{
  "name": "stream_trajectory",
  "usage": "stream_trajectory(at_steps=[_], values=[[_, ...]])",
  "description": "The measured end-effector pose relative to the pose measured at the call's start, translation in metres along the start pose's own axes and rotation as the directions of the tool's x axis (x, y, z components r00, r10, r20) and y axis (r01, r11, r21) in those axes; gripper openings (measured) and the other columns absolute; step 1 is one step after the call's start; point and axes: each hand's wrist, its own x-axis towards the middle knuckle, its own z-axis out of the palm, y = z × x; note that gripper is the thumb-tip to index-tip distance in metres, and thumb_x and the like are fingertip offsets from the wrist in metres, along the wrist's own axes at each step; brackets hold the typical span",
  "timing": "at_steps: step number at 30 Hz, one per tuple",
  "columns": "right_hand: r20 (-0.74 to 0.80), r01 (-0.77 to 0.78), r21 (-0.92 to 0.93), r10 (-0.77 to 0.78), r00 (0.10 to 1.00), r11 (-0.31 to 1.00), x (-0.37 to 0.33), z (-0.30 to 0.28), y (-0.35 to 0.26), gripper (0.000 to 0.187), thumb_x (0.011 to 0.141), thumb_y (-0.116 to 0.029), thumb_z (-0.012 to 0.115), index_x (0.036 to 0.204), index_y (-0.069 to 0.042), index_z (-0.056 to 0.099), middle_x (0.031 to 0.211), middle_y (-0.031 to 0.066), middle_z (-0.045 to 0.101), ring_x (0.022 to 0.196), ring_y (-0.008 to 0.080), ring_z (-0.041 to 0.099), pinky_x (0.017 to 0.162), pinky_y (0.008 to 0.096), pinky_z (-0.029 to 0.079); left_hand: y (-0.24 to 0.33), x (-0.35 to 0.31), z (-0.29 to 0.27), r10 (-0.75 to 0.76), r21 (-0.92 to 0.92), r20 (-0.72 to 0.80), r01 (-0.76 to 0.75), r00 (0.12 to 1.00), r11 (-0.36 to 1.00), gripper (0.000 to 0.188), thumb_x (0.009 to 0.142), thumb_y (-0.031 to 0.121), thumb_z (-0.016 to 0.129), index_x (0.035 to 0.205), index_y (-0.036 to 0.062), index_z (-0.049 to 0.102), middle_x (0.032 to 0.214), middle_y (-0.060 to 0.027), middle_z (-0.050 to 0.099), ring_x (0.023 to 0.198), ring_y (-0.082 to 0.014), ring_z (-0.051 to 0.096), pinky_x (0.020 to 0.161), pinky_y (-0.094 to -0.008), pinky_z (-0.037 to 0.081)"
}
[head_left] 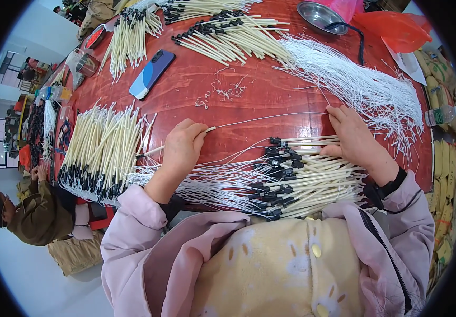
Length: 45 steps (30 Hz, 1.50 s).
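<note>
Fingers of left hand (182, 143) grip cream stick (210, 129); right hand (352, 135) pinches white cord (270, 117), centre frame.
Looks like the cord-drawing step: cord spans stick tip to right fingertips, slight bow. Next move would call for firm left grip, even pull.

- Red tbl (278, 79) was scuffed, well covered
- L side: row of cream sticks (104, 145) w/ black ends stood nearest the edge
- Near edge, R of ctr: 2nd stick pile (317, 185) lay w/ white threads trailing L
- Far side: more stick bundles (238, 37), long threads (360, 79) spread R
- Ctr: scraps (230, 92) lay R of blue/purple phone (153, 75)
- Far R: metal bowl (320, 18) sat
</note>
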Motion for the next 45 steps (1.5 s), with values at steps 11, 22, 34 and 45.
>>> stream_trajectory(at_steps=[11, 22, 34, 45], values=[[0.015, 0.016, -0.009, -0.016, 1.0, 1.0, 0.001, 0.0, 0.005, 0.09, 0.074, -0.058, 0.075, 0.123, 0.016, 0.058, 0.139, 0.0244, 0.052, 0.123, 0.0391, 0.05, 0.11, 0.0454, 0.04, 0.011, 0.008, 0.012, -0.009, 0.074, -0.004, 0.009, 1.0, 0.997, 0.01, 0.087, 0.009, 0.067, 0.094, 0.0066, 0.074, 0.09, -0.0119, 0.065, 0.089, -0.034, 0.065, 0.077, -0.0447, 0.053], [0.02, 0.246, 0.109, -0.25, 0.968, 0.963, 0.041, 0.006, -0.022, 0.096, 0.082, -0.065, 0.063, 0.13, 0.017, 0.053, 0.149, 0.0267, 0.045, 0.131, 0.0434, 0.043, 0.115, 0.0506, 0.032, 0.101, 0.085, 0.095, 0.377, 0.195, 0.245, -0.427, 0.893, 0.883, 0.007, 0.085, 0.013, 0.064, 0.087, 0.0068, 0.067, 0.092, -0.0119, 0.066, 0.092, -0.0307, 0.067, 0.075, -0.0446, 0.054], [-0.173, 0.299, 0.12, -0.277, 0.945, 0.947, 0.069, 0.005, -0.002, 0.048, 0.076, -0.034, 0.082, 0.113, -0.005, 0.071, 0.119, 0.011, 0.068, 0.115, 0.0319, 0.062, 0.097, 0.0453, 0.048, 0.049, 0.021, -0.006, -0.013, 0.292, 0.103, -0.017, 0.995, 0.956, 0.05, 0.081, 0.031, 0.081, 0.112, -0.0008, 0.058, 0.101, -0.0211, 0.063, 0.101, -0.0414, 0.061, 0.082, -0.0491, 0.049], [-0.321, 0.318, -0.194, -0.367, 0.873, 0.928, 0.091, 0.032, -0.022, 0.009, 0.074, -0.017, 0.07, 0.08, -0.01, 0.07, 0.087, 0.0016, 0.065, 0.097, 0.022, 0.057, 0.092, 0.0372, 0.041, 0.007, 0.017, 0.034, -0.071, 0.283, 0.093, 0.042, 0.993, 0.958, 0.014, 0.092, 0.002, 0.06, 0.098, -0.003, 0.048, 0.089, -0.0261, 0.058, 0.087, -0.0503, 0.058, 0.074, -0.0554, 0.047]])
